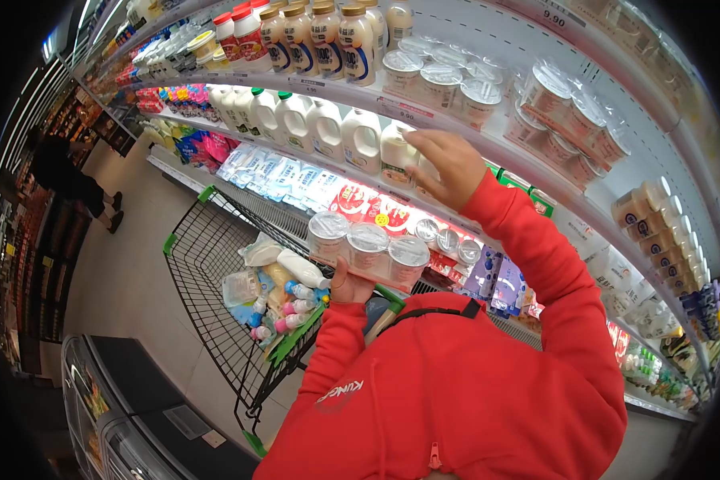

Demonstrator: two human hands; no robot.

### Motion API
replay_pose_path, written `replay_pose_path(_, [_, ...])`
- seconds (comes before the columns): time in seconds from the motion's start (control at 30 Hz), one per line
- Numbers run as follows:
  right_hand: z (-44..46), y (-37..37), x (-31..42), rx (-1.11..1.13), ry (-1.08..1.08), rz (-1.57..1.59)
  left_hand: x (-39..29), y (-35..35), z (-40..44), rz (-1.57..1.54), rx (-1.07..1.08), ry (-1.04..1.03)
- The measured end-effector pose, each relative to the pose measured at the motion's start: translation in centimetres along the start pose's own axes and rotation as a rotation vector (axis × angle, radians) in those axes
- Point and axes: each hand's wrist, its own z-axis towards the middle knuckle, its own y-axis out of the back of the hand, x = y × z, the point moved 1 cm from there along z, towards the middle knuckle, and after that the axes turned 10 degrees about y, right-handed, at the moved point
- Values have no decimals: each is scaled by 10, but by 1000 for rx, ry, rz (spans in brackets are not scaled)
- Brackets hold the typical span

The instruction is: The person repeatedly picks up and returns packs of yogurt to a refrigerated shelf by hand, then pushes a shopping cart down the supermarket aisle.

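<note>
A pack of clear-lidded yogurt cups (368, 250) rests in my left hand (350, 286), whose fingers are partly hidden under and behind it. My right hand (448, 166) is raised beside the shelf, fingers apart, with nothing seen in it. It is nearest to a white jug (397, 152) at the end of a row of milk jugs (325, 126), and it overlaps that jug's right side in the view. Above this row, more packs of cups (442, 80) stand on the upper shelf (424, 112).
A wire shopping cart (208, 296) with bottles and bagged goods (284, 292) stands at the left. Another person (60, 172) in dark clothes is in the far-left aisle. A dark glass-topped cabinet (128, 376) is at the lower left. Bottles (356, 44) line the upper shelf.
</note>
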Motion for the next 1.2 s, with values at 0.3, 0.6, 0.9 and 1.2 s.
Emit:
replay_pose_path(0.3, [-135,-85,57,401,-505,815,10,-9,-1,262,-75,82])
replay_pose_path(0.6, [-126,-57,45,381,-551,763,20,-21,3,288,124,251])
replay_pose_path(0.9, [38,93,-57,-164,-260,-259,20,-15,6,452,54,305])
replay_pose_path(1.2, [98,88,-167,203,-665,-272,23,-18,5,509,108,386])
